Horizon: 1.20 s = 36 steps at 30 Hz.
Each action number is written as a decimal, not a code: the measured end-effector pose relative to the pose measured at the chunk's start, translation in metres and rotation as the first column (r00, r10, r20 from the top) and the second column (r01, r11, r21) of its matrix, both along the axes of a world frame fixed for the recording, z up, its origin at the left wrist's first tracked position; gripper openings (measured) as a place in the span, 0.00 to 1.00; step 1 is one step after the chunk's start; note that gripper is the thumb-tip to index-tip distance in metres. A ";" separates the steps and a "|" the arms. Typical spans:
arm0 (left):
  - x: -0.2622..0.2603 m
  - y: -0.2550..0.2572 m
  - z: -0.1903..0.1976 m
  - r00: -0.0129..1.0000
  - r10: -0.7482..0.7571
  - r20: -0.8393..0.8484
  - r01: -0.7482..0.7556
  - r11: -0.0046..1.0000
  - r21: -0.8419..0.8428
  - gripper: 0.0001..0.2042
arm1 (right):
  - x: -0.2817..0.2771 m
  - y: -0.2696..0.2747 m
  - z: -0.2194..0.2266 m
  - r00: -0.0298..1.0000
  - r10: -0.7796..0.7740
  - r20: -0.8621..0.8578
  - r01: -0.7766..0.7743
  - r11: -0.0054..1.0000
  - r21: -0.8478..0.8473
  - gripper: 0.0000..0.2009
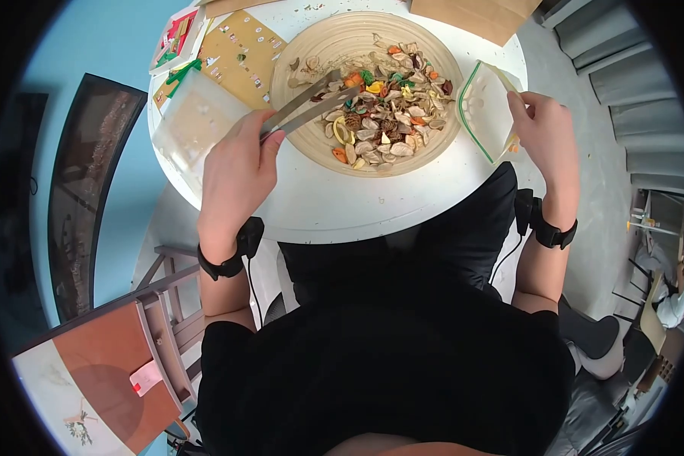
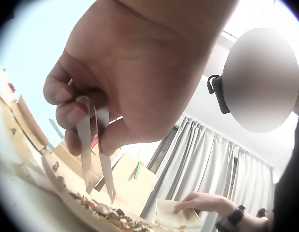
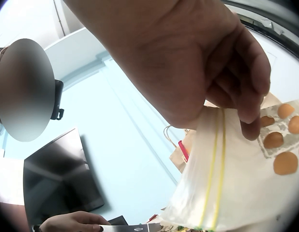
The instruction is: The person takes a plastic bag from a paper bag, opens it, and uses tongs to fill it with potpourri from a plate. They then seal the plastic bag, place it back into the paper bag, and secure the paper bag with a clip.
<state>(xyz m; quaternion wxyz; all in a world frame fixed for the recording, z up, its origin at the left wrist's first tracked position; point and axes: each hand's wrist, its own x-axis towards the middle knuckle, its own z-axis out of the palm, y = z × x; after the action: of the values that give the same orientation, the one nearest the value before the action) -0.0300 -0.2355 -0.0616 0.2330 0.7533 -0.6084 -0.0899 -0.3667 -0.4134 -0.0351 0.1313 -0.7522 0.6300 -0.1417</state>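
Observation:
In the head view, my left hand grips metal tongs by their bent end. Their tips stand apart over a round wooden plate heaped with potpourri: pale dried petals, brown cones, and orange, yellow and green bits. The left wrist view shows the tong arms pointing down with nothing between the tips. At the plate's right side, my right hand pinches the edge of a clear zip bag with a green-lined mouth. That mouth faces the plate; orange round spots show on the bag in the right wrist view.
Left of the plate lies another plastic bag, partly under my left hand. Beyond it are a printed golden sheet and a box with red contents. Brown paper lies at the far right of the white round table.

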 end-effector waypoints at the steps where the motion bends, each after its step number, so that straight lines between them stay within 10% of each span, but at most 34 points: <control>1: -0.003 -0.001 0.000 0.999 -0.015 0.030 0.015 1.000 0.016 0.12 | -0.002 0.000 -0.001 1.000 -0.001 0.001 0.001 1.000 0.001 0.18; 18: -0.023 -0.034 -0.017 0.989 -0.077 0.127 0.061 0.990 0.131 0.14 | 0.004 -0.023 0.007 0.993 0.105 -0.047 -0.108 0.993 -0.057 0.19; 36: -0.077 -0.065 0.033 0.985 -0.090 -0.147 0.069 0.987 -0.143 0.10 | 0.012 -0.053 -0.025 0.881 0.127 0.455 -0.108 0.992 -0.068 0.18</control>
<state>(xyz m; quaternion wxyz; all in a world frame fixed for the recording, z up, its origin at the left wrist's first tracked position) -0.1074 -0.3006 -0.0285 0.3268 0.7012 -0.6232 -0.1147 -0.3545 -0.4662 -0.0601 0.2693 -0.7369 0.5313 -0.3195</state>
